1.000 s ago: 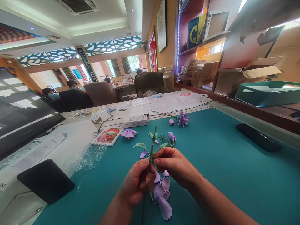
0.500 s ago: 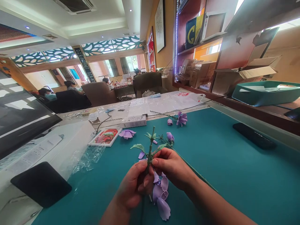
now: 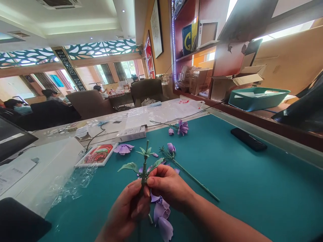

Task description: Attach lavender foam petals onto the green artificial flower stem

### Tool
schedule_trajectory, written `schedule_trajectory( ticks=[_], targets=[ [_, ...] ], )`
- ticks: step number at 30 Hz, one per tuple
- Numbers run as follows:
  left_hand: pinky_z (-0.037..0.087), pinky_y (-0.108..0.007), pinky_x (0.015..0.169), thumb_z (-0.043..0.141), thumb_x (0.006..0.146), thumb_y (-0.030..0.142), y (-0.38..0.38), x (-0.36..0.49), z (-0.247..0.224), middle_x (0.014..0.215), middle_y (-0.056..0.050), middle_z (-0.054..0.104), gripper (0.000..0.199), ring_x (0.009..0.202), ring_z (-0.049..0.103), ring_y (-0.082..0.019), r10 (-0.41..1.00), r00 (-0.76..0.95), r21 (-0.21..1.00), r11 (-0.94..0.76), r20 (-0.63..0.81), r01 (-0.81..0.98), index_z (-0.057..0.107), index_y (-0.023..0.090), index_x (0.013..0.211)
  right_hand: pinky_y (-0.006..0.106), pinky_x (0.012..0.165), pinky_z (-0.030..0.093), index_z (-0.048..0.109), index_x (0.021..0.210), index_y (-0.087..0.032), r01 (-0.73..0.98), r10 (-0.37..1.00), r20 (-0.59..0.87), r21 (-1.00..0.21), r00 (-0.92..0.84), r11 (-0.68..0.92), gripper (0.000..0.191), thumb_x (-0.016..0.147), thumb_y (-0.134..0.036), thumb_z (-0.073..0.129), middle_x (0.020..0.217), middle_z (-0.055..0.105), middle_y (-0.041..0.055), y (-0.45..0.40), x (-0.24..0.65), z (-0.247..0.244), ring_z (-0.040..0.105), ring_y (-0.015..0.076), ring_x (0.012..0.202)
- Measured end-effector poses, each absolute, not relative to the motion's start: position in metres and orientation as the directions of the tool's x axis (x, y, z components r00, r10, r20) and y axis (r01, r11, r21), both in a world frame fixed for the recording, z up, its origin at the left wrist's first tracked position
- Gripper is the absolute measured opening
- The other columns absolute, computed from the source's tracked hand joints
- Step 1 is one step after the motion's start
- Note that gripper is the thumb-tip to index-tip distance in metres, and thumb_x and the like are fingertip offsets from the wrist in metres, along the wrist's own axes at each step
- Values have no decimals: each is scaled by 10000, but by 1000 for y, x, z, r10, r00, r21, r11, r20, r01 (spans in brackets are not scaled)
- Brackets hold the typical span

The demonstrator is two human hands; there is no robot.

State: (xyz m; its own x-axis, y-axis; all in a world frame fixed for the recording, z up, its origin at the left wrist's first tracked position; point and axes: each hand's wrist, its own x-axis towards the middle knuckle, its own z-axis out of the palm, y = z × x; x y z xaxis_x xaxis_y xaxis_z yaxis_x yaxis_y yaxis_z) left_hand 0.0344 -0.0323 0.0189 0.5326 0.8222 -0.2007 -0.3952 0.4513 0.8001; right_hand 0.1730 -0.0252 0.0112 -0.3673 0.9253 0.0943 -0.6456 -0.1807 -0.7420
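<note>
A green artificial flower stem (image 3: 144, 163) with leaves stands nearly upright between my hands. My left hand (image 3: 127, 206) is wrapped round its lower part. At the leaf joint just above, the thumb and fingertips of my right hand (image 3: 170, 186) are closed on the stem. Loose purple petals (image 3: 165, 228) lie under and in front of my hands, partly covered by them. Beyond the hands is a purple flower head (image 3: 123, 149). To the right lies a long green stem (image 3: 195, 179) with a purple bud (image 3: 171, 148).
Another purple flower (image 3: 183, 127) lies at the mat's back edge. Left of the hands are a framed picture (image 3: 98, 154), crumpled clear plastic (image 3: 73, 185) and a white carton (image 3: 131, 133). A black phone-like object (image 3: 248, 138) rests on the green mat (image 3: 252, 188). A teal basket (image 3: 259, 101) stands on the right ledge.
The camera has turned right, so the scene sits further left in view. Both hands keep their hold on the stem, with little visible change in their grip.
</note>
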Motion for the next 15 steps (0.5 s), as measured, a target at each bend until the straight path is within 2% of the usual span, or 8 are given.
schedule_trajectory(
  ticks=[8, 15],
  targets=[
    [229, -156, 353, 740, 684, 441, -35, 36, 23, 359, 85, 295, 345, 325, 183, -24, 818, 526, 799, 470, -234, -376, 625, 146, 546, 232, 538, 362, 563, 642, -162, -688, 910, 164, -708, -380, -159, 346, 596, -370, 836, 533, 648, -24, -27, 172, 12, 550, 97, 504],
    [232, -165, 355, 732, 693, 446, -37, 38, 20, 350, 82, 291, 349, 326, 187, -30, 810, 541, 782, 482, -227, -395, 631, 146, 544, 243, 549, 389, 560, 659, -166, -700, 886, 184, -688, -425, -192, 375, 588, -407, 840, 542, 654, -24, -26, 170, 9, 568, 110, 515]
  ],
)
